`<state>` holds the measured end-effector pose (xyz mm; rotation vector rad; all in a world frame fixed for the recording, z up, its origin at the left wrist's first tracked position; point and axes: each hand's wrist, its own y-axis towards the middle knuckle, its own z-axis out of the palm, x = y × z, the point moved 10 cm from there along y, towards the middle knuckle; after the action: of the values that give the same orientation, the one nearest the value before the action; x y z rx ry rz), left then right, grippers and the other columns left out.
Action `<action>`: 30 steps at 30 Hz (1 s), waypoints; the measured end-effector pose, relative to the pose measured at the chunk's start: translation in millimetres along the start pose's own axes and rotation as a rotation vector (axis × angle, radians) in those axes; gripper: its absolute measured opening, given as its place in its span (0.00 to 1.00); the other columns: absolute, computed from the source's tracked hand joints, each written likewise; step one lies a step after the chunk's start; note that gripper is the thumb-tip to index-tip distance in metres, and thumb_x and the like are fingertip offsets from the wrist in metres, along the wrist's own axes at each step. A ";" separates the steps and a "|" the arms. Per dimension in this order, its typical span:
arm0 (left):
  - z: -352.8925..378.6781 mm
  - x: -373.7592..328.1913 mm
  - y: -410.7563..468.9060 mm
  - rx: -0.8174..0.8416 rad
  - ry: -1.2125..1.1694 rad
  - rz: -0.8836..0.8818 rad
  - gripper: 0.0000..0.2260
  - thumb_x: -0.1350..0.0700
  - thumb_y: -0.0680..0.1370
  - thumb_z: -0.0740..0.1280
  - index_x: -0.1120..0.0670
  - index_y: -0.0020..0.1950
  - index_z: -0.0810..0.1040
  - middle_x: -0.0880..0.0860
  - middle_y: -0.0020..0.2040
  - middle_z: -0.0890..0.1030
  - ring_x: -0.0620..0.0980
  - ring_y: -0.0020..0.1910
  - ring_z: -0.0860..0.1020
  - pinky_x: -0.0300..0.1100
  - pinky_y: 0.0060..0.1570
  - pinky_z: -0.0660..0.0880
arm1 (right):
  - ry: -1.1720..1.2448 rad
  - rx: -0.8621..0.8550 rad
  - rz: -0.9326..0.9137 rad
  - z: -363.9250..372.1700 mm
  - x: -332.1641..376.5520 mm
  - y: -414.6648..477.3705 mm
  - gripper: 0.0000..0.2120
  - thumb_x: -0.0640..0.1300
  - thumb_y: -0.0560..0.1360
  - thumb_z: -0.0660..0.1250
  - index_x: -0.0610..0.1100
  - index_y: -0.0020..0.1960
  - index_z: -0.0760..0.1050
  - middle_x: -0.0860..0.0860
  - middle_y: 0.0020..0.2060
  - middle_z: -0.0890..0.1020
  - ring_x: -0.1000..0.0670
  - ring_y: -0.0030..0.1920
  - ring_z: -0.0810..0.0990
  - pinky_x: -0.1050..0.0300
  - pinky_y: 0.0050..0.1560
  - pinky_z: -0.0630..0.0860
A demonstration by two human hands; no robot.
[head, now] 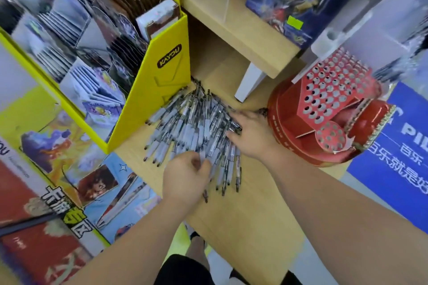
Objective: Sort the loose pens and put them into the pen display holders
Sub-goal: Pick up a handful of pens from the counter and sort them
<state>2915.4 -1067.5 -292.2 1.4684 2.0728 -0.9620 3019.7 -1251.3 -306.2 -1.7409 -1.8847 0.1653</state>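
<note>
A heap of several loose grey-and-black pens (192, 122) lies fanned out on the light wooden counter (250, 220). My left hand (185, 174) sits at the near edge of the heap, fingers curled round a few pens. My right hand (251, 135) lies on the heap's right side with its fingers reaching into the pens; its grip is hidden. To the right stands the red pen display holder (328, 109), a round base with a tilted panel of many empty holes.
A yellow card display stand (159, 81) full of card packs borders the pens on the left. A wooden shelf riser with a white leg (249, 83) stands behind the heap. A blue sign (398, 146) lies at the right. Printed posters cover the left foreground.
</note>
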 end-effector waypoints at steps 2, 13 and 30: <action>-6.9 -3.4 2.7 -0.005 -0.053 0.000 0.16 0.54 0.80 0.69 0.51 0.34 0.70 0.49 0.29 0.73 0.46 0.27 0.70 0.42 0.28 0.63 | 0.045 -0.075 0.008 -5.7 1.5 1.6 0.24 0.56 0.80 0.63 0.55 0.75 0.69 0.47 0.71 0.72 0.40 0.71 0.66 0.46 0.71 0.66; -29.4 -15.8 78.2 -0.082 -0.018 0.011 0.09 0.54 0.84 0.61 0.56 0.47 0.73 0.52 0.34 0.74 0.50 0.31 0.71 0.43 0.28 0.61 | 0.301 -0.266 0.040 -16.3 -7.9 -11.5 0.18 0.35 0.72 0.70 0.43 0.61 0.80 0.47 0.45 0.83 0.46 0.45 0.80 0.54 0.43 0.76; -21.5 -23.7 93.9 -0.065 0.284 0.100 0.13 0.53 0.76 0.74 0.58 0.39 0.74 0.56 0.38 0.74 0.57 0.36 0.73 0.43 0.33 0.64 | 0.584 -0.277 0.233 26.3 -18.3 -52.8 0.01 0.45 0.75 0.72 0.49 0.46 0.82 0.59 0.35 0.82 0.62 0.33 0.79 0.66 0.35 0.75</action>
<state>3012.5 -1047.9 -289.2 1.7407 2.1750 -0.6734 2960.7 -1269.2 -310.0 -1.9184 -1.3229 -0.4903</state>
